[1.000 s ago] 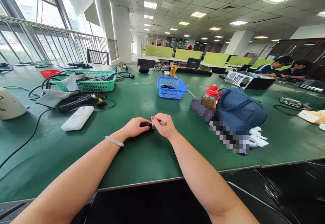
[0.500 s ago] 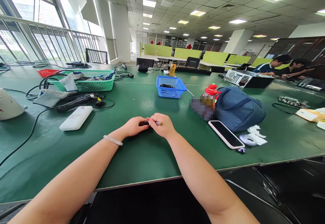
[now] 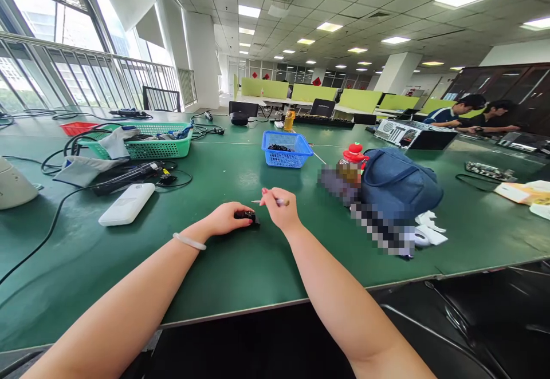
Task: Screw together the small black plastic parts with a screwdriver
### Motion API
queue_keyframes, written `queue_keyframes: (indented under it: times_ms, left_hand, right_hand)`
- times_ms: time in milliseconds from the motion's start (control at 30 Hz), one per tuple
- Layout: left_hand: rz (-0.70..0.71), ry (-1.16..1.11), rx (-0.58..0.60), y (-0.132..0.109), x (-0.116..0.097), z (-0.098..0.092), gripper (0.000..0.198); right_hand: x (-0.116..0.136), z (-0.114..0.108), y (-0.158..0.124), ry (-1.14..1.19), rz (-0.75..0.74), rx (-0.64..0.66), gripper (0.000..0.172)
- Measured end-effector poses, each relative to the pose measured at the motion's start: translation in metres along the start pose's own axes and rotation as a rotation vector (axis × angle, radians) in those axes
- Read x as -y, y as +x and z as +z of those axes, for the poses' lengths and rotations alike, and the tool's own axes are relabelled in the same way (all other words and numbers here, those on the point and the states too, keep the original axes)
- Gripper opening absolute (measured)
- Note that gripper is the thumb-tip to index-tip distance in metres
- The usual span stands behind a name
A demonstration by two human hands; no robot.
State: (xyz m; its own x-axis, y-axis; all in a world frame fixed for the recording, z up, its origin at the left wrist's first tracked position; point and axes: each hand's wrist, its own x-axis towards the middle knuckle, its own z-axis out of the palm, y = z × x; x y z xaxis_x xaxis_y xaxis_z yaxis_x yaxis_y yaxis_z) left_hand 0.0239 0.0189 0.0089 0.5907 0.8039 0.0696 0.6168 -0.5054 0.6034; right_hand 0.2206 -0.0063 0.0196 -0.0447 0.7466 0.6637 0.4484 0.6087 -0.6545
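My left hand (image 3: 226, 218), a pale bangle at its wrist, is closed around a small black part (image 3: 248, 216) and keeps it against the green table (image 3: 232, 287). The part's exact kind cannot be made out. Just to the right and slightly above, my right hand (image 3: 281, 207) pinches a slim screwdriver-like tool (image 3: 282, 202). Its thin pale tip points left over the black part, apart from it, and its brownish end sticks out behind the thumb. Beyond both hands stands a blue basket (image 3: 287, 158) with several small black pieces inside.
Left: a white power bank (image 3: 128, 204), a green basket (image 3: 161, 149) with gloves and cables, and a red basket (image 3: 78, 128). Right: a navy bag (image 3: 399, 187), a red-lidded bottle (image 3: 353, 154), white tissues (image 3: 432, 230) and a computer case (image 3: 415, 134). Two people work at the far right.
My right hand has pulled back a little to the right, taking the tool's tip off the black part. More of the part now shows beside my left fingers.
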Motion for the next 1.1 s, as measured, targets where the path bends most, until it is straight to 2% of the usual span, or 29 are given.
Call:
queue_keyframes:
  times_ms: [67, 167, 367, 600, 700, 933, 1100]
  left_hand:
    - [-0.025, -0.002, -0.003, 0.0, -0.001, -0.001, 0.048]
    - [-0.045, -0.014, -0.01, 0.0, 0.0, 0.0, 0.049]
    - [-0.023, -0.091, 0.008, 0.001, 0.005, 0.002, 0.047]
    - [-0.039, -0.088, 0.012, 0.0, 0.002, 0.0, 0.053]
    - [-0.039, -0.075, 0.006, -0.001, 0.002, 0.001, 0.051]
    - [-0.022, -0.133, 0.009, 0.001, 0.004, 0.002, 0.047]
    - [-0.012, -0.148, 0.004, 0.001, 0.008, 0.003, 0.048]
  right_hand:
    - [-0.003, -0.001, 0.002, 0.156, 0.102, -0.023, 0.058]
    - [-0.006, 0.001, 0.003, 0.228, 0.153, 0.05, 0.059]
    - [0.002, 0.003, -0.001, -0.034, -0.016, 0.226, 0.049]
    - [0.006, -0.002, 0.0, 0.135, 0.041, 0.124, 0.053]
    - [0.005, -0.002, 0.0, 0.106, 0.043, 0.149, 0.054]
    - [0.008, -0.001, -0.002, -0.109, -0.076, 0.253, 0.055]
    - [0.005, 0.002, -0.002, -0.019, -0.04, 0.21, 0.058]
